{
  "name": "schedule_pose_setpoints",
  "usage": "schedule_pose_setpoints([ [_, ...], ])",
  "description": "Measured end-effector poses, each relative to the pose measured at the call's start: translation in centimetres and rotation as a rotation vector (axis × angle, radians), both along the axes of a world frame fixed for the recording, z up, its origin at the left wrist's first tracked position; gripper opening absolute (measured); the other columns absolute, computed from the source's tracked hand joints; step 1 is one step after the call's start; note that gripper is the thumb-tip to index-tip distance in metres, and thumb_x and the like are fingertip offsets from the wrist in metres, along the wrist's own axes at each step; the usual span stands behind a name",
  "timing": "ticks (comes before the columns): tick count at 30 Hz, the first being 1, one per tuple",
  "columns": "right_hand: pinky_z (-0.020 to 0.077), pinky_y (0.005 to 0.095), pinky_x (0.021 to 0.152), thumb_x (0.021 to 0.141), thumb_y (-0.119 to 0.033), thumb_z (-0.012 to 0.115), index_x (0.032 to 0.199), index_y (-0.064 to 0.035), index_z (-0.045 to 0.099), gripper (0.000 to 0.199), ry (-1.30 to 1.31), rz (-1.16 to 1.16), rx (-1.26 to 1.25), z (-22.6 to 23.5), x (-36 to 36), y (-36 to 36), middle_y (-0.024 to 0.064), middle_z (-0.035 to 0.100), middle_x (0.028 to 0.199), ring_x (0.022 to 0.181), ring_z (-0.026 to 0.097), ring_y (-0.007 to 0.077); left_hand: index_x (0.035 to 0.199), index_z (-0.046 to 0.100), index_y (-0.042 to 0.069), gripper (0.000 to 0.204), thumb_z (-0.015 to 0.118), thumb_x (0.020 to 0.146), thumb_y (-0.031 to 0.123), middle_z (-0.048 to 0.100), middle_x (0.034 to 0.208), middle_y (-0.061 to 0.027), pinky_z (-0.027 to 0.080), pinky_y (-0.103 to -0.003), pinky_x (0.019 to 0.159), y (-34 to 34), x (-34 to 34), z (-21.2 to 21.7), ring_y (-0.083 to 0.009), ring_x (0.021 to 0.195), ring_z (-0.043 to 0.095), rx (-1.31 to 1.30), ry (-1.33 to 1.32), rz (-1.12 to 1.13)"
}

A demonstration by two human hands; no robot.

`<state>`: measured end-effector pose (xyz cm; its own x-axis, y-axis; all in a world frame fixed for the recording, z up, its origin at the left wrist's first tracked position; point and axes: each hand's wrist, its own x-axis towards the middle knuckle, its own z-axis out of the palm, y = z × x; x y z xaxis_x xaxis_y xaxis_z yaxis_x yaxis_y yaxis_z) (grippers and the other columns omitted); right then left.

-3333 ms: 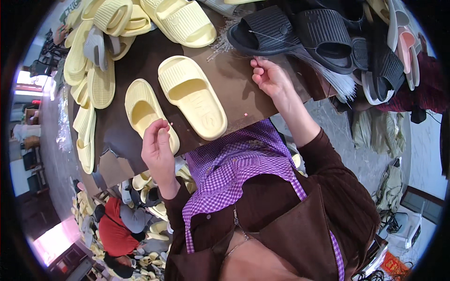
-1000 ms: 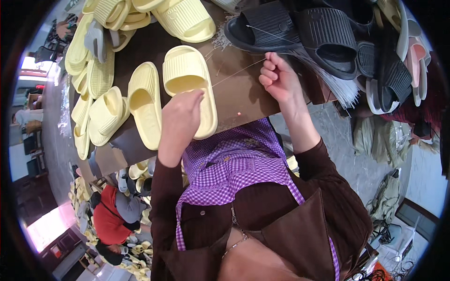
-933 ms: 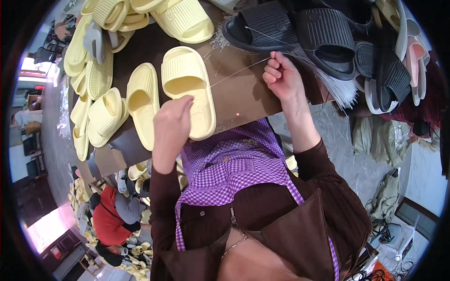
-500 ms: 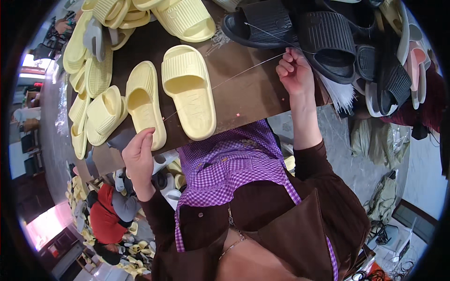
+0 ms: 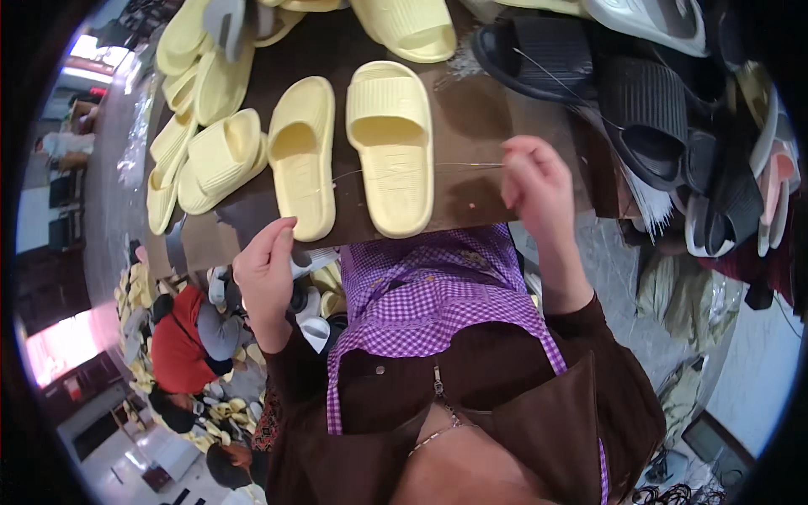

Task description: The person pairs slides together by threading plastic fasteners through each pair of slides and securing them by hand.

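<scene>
Two pale yellow slippers lie side by side on the brown table (image 5: 471,202), the left slipper (image 5: 301,156) and the right slipper (image 5: 391,143). A thin pale thread (image 5: 421,167) runs taut across both of them. My right hand (image 5: 539,181) pinches its right end above the table's near edge. My left hand (image 5: 265,273) hangs just off the near edge below the left slipper, its fingertips pinched together on what looks like the thread's other end.
More yellow slippers (image 5: 210,156) are heaped at the table's left and far side. Black slippers (image 5: 640,109) pile up at the right. Below the table's left edge, a person in red (image 5: 181,349) sits among scattered slippers on the floor.
My left hand has come off the right slipper and drawn back down to the table's near edge, and the thread now runs taut across both slippers. My right hand stays pinched on it.
</scene>
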<state>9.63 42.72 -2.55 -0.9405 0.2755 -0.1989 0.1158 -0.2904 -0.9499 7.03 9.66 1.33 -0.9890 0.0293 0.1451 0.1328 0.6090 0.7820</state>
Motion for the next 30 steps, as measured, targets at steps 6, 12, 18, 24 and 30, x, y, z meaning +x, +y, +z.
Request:
schedule_pose_setpoints([
  [6, 0.0480, 0.0342, 0.060, 0.084, -0.009, 0.060, 0.102, -0.0040, 0.059, 0.018, 0.402, 0.307, 1.053, -0.5, -1.8, -4.2, 0.0102, 0.059, 0.079, 0.070, 0.061, 0.0249, 0.095, 0.066, -0.001, 0.013, 0.061, 0.085, 0.004, 0.065, 0.077, -0.0098, 0.045, -0.023, 0.062, -0.5, 0.3, 1.3, -0.0130, 0.065, 0.057, -0.042, 0.111, -0.132],
  [12, 0.0491, 0.0399, 0.064, 0.081, -0.008, 0.061, 0.101, -0.0058, 0.059, 0.020, 0.413, 0.358, 1.252, -0.8, -3.2, -4.3, 0.0127, 0.062, 0.087, 0.076, 0.061, 0.0322, 0.095, 0.066, -0.002, 0.013, 0.061, 0.084, 0.003, 0.061, 0.073, -0.0085, 0.043, -0.025, 0.058, -2.5, 1.3, 2.8, -0.0143, 0.062, 0.055, -0.057, 0.132, -0.165],
  [18, 0.0492, 0.0394, 0.062, 0.082, -0.010, 0.061, 0.093, -0.0050, 0.060, 0.012, 0.417, 0.338, 1.240, 0.3, -3.4, -5.2, 0.0117, 0.060, 0.082, 0.072, 0.061, 0.0311, 0.095, 0.065, -0.002, 0.012, 0.060, 0.084, 0.002, 0.053, 0.066, -0.0053, 0.040, -0.024, 0.055, -3.3, 1.0, 2.8, -0.0131, 0.059, 0.049, -0.046, 0.146, -0.160],
  [24, 0.0487, 0.0398, 0.061, 0.082, -0.011, 0.060, 0.086, -0.0042, 0.060, 0.008, 0.475, 0.487, 1.310, 0.2, -3.6, -6.2, 0.0109, 0.058, 0.076, 0.070, 0.060, 0.0306, 0.095, 0.065, -0.001, 0.012, 0.060, 0.085, 0.002, 0.051, 0.066, -0.0044, 0.038, -0.023, 0.055, -3.0, 0.8, 3.1, -0.0118, 0.059, 0.048, -0.042, 0.174, -0.161],
  [30, 0.0479, 0.0389, 0.060, 0.080, -0.009, 0.060, 0.084, -0.0031, 0.060, 0.007, 0.505, 0.502, 1.368, 0.5, -3.7, -6.1, 0.0109, 0.056, 0.075, 0.070, 0.060, 0.0295, 0.100, 0.064, -0.001, 0.016, 0.060, 0.085, 0.003, 0.054, 0.070, -0.0058, 0.041, -0.025, 0.057, -4.4, 0.3, 2.5, -0.0127, 0.062, 0.050, -0.041, 0.187, -0.140],
])
